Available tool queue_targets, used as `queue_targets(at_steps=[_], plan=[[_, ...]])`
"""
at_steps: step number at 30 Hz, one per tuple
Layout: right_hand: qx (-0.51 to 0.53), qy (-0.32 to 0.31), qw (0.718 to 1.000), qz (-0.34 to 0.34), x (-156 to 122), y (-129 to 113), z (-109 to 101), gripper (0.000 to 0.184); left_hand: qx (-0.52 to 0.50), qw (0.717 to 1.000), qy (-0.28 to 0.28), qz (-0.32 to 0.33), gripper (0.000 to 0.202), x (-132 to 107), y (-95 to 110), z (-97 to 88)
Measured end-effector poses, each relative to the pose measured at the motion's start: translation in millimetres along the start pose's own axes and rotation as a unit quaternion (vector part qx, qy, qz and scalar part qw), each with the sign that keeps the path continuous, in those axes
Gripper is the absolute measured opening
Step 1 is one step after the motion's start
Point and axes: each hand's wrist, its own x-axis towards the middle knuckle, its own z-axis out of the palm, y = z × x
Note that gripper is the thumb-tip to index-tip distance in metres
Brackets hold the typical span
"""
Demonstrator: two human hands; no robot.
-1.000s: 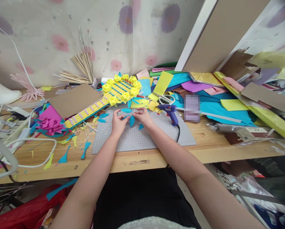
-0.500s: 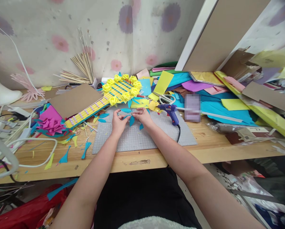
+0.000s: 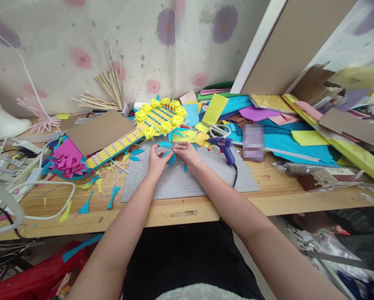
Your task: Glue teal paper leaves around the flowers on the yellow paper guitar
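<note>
Left hand: thumb and fingers of the left hand [image 3: 156,161] pinch a blue leaf piece [image 3: 172,159], as half a second ago.
Right hand: the right hand [image 3: 188,155] has its fingertips pressed together on the same piece, close beside the left ones.
Leaf piece: between the two hands, over the grey cutting mat [image 3: 161,185]; whether it touches the mat, I cannot tell. One blade points down toward the person, a touch nearer the left fingertips than before.
Pale sliver: by the right fingertips, clearer than earlier, too small to name.
Loose leaves: one blue leaf [image 3: 164,144] lies just beyond the fingers, others left of them, unchanged.
Glue gun: the purple glue gun [image 3: 224,148] rests right of the hands, unmoved.
Scissors: the scissors [image 3: 219,131] lie behind it, also unmoved.
Guitar: the yellow paper guitar [image 3: 119,146] slants across the worktop [image 3: 205,213], same place.
</note>
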Motion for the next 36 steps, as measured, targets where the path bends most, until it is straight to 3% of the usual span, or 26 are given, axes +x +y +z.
queue_targets(at_steps=[25,32,36], plan=[[0.03,-0.046,0.998,-0.002,7,6,-4,0.043,-0.1,0.993,0.016,-0.056,0.055,-6,16,3.0],[-0.002,-0.056,0.998,-0.031,6,3,-6,0.045,-0.112,0.991,-0.03,-0.067,0.053,-9,23,0.6],[-0.01,-0.057,0.998,-0.031,5,1,-6,0.046,-0.098,0.992,-0.026,-0.071,0.053,-10,24,0.2]])
